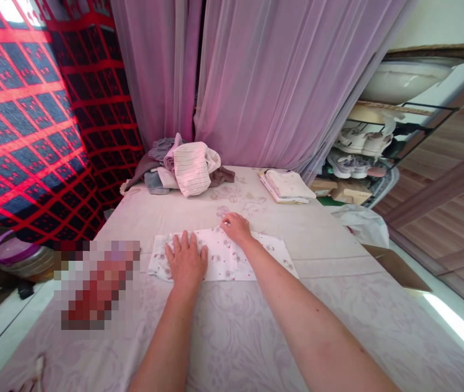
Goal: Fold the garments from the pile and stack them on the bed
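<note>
Head view: bed (235,337) nearest, pale floral cover. White cloth (215,265) lies flat across its middle, small figures and red dots printed on it; any lettering too fine to read. Left hand (186,257) palm down on its left part, fingers spread. Right hand (237,228) pinching its far edge, thumb against curled fingers. Farther right, folded stack (289,185); farther left, heaped clothes (160,149). Far right, shoes (350,165) above a box (352,193), its dark marks illegible. Purple curtain (280,81) behind.
</note>
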The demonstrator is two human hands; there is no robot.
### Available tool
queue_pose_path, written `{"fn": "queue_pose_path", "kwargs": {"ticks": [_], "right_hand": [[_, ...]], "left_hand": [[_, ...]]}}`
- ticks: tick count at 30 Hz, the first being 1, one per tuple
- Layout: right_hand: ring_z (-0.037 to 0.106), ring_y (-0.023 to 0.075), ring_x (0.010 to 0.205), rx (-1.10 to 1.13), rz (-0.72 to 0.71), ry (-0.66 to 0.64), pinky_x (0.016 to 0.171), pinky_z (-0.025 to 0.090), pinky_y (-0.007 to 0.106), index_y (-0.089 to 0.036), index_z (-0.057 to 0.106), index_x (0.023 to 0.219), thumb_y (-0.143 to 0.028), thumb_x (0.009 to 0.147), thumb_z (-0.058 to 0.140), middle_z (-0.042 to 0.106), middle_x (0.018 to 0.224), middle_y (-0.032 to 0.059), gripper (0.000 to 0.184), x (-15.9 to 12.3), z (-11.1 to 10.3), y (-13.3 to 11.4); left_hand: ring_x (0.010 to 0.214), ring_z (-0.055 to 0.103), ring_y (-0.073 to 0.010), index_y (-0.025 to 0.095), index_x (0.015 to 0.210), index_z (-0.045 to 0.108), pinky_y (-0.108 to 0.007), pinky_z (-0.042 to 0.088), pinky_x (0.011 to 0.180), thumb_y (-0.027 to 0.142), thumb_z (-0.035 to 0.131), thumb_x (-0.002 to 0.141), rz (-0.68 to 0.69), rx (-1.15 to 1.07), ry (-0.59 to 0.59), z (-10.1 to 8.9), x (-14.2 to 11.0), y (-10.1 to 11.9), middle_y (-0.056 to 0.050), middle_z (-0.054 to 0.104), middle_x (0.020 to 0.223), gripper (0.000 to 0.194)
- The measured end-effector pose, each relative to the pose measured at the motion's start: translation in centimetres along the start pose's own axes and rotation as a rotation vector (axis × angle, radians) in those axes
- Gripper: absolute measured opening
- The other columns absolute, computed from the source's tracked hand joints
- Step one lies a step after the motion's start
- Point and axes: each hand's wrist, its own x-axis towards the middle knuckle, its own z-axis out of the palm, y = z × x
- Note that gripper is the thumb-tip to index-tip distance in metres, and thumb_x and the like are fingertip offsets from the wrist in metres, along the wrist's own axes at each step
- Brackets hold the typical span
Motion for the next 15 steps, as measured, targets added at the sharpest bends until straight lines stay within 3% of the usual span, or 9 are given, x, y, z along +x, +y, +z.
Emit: {"fn": "queue_pose_path", "kwargs": {"ticks": [2,4,6,10,15], "right_hand": [[0.043,0.0159,0.126,0.002,-0.051,0.039,0.109,0.023,0.038,-0.027,0.055,0.124,-0.029,0.092,0.04,0.051,0.138,0.0027,0.036,-1.2,-0.3,-0.1],[0.03,0.0167,0.136,-0.04,-0.124,0.068,0.113,0.012,0.043,-0.026,0.042,0.138,-0.033,0.095,0.032,0.038,0.149,0.0037,0.045,-2.7,-0.3,-0.1],[0.019,0.0186,0.141,-0.102,-0.168,0.02,0.114,0.005,0.047,-0.023,0.033,0.144,-0.039,0.096,0.027,0.026,0.154,0.0052,0.051,-4.2,-0.1,-0.1],[0.013,0.0196,0.143,-0.177,-0.13,-0.18,0.114,0.004,0.05,-0.02,0.026,0.148,-0.047,0.096,0.022,0.019,0.156,0.0063,0.059,-5.8,-0.1,-0.2],[0.006,0.0184,0.144,-0.177,-0.071,-0.095,0.114,0.001,0.049,-0.021,0.017,0.151,-0.047,0.096,0.015,0.011,0.158,0.0043,0.061,-7.5,-1.0,0.6]], "left_hand": [[0.139,0.025,-0.037,0.014,0.139,0.045,-0.059,0.017,0.111,0.042,0.037,0.09,0.0,-0.005,-0.004,0.1,0.0,0.0,-0.012,0.036,0.15,0.058],[0.14,0.024,-0.0363,0.013,0.14,0.043,-0.059,0.016,0.111,0.042,0.035,0.09,0.005,-0.006,-0.004,0.2,0.0,0.0,-0.012,0.035,0.15,0.058],[0.14,0.023,-0.0355,0.012,0.141,0.042,-0.059,0.014,0.112,0.043,0.033,0.091,0.013,-0.006,-0.003,0.4,0.0,0.0,-0.013,0.034,0.151,0.059],[0.141,0.021,-0.0349,0.013,0.142,0.04,-0.059,0.013,0.112,0.044,0.029,0.092,0.011,-0.009,-0.008,0.4,0.0,0.0,-0.013,0.033,0.151,0.061],[0.141,0.022,-0.0342,0.014,0.143,0.039,-0.058,0.013,0.112,0.045,0.028,0.092,0.0,-0.009,-0.032,0.4,0.1,0.0,-0.012,0.032,0.152,0.061]]}}
